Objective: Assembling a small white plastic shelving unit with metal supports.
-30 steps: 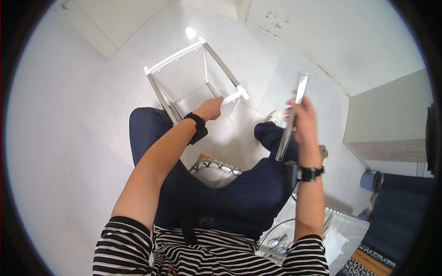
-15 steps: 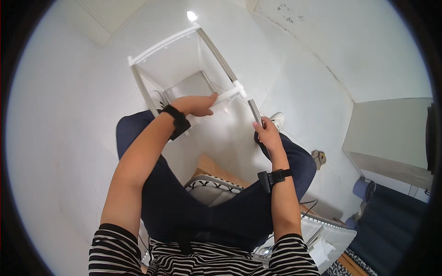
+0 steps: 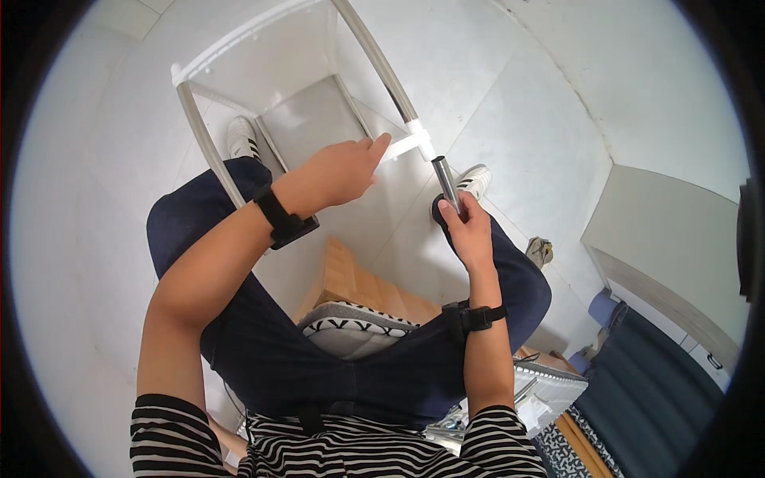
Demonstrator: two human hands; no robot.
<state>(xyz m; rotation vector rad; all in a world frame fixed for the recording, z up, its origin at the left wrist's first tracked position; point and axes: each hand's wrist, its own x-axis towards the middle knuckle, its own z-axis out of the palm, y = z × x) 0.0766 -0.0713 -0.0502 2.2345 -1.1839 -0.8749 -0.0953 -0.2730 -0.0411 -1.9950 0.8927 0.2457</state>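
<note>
Seated on a wooden stool (image 3: 358, 283) with a patterned cushion (image 3: 351, 327), knees apart, white tiled floor (image 3: 510, 88) all round.

Your left hand (image 3: 339, 171) reaches to 12 o'clock and rests on the white plastic connector (image 3: 410, 143) at the near corner of the rack frame (image 3: 239, 48). Fingers lie together, thumb under, pinching the white crosspiece next to the connector.

Your right hand (image 3: 470, 231) sits at about 1 o'clock, fingers curled tight round the lower end of a loose metal tube (image 3: 446, 183). The tube stands nearly upright; its open top end is just below and beside the connector, at the connector's 5 o'clock. Cannot tell if they touch.

Progress, as a judgement: frame partly built. Two long metal tubes (image 3: 382, 68) and a white end bar are already joined, with a grey shelf panel (image 3: 311, 123) inside. The tube in your right hand is not yet seated. More parts lie in a tray (image 3: 550, 390) at 5 o'clock.
</note>
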